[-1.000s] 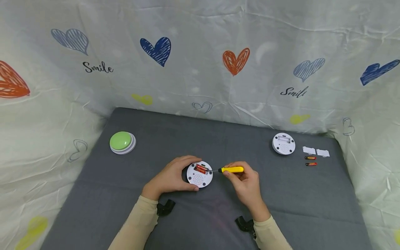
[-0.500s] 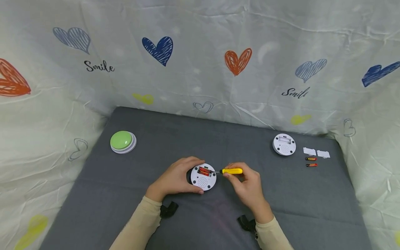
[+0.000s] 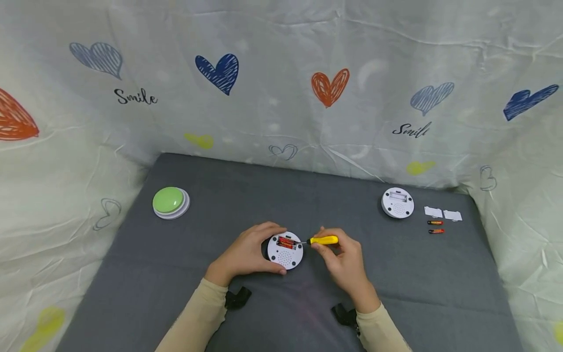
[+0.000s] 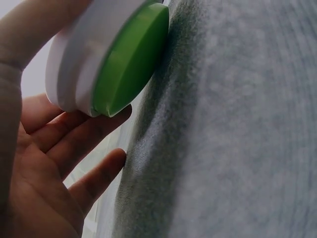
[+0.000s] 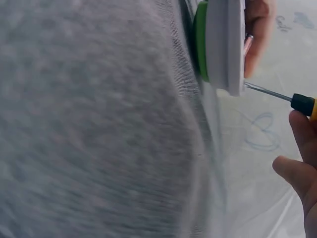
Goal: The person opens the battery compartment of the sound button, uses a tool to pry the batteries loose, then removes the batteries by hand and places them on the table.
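Note:
My left hand [image 3: 248, 250] grips a round white push button [image 3: 286, 259] by its rim, thumb on the near side and fingers on the far side. Its underside faces up, and two red-and-black batteries [image 3: 287, 243] lie in the uncovered compartment. The green dome [image 4: 131, 59] points down toward the cloth in the left wrist view. Between thumb and fingers, my right hand [image 3: 347, 261] pinches the yellow handle of a screwdriver [image 3: 325, 240]. The screwdriver's metal shaft [image 5: 269, 91] reaches the button's edge by the batteries; exactly what the tip touches is too small to tell.
A green-domed button [image 3: 169, 201] sits dome up at the left. Toward the right lies an upturned white button [image 3: 398, 203] with an uncovered compartment. Beside it are two white covers [image 3: 433, 212] and two loose batteries [image 3: 436, 231]. Grey cloth [image 3: 246, 195] covers the table; printed curtains [image 3: 264, 112] surround it.
My left hand and the button have shifted slightly right and toward me, closer to the screwdriver handle. The right hand has hardly moved. Things lying on the table stay where they were.

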Motion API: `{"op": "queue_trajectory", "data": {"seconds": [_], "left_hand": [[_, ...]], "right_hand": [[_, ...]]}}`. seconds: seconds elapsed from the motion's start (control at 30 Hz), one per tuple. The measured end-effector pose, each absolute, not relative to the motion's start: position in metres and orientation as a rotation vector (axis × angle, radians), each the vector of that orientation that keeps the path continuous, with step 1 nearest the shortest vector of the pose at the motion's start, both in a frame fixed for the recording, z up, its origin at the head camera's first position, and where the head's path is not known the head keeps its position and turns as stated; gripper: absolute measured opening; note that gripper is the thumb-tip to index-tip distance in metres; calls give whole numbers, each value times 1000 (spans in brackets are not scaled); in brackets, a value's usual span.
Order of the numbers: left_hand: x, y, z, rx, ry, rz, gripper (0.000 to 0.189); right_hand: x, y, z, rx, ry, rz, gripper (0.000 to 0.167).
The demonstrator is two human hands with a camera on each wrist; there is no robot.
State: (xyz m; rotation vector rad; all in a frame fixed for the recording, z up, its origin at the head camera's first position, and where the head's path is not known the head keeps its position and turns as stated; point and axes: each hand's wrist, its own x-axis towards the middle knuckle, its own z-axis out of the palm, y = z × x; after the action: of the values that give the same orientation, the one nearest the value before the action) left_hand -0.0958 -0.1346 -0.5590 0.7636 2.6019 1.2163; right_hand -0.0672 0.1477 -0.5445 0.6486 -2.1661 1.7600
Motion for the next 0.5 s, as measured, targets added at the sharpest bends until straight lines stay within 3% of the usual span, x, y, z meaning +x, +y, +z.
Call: {"op": "queue_trajectory", "data": {"seconds": [0.5], "left_hand": [[-97, -137, -562, 672, 2595, 1268, 96]], "right_hand": [[-70, 149, -562, 271, -1969, 2169, 24]]}}
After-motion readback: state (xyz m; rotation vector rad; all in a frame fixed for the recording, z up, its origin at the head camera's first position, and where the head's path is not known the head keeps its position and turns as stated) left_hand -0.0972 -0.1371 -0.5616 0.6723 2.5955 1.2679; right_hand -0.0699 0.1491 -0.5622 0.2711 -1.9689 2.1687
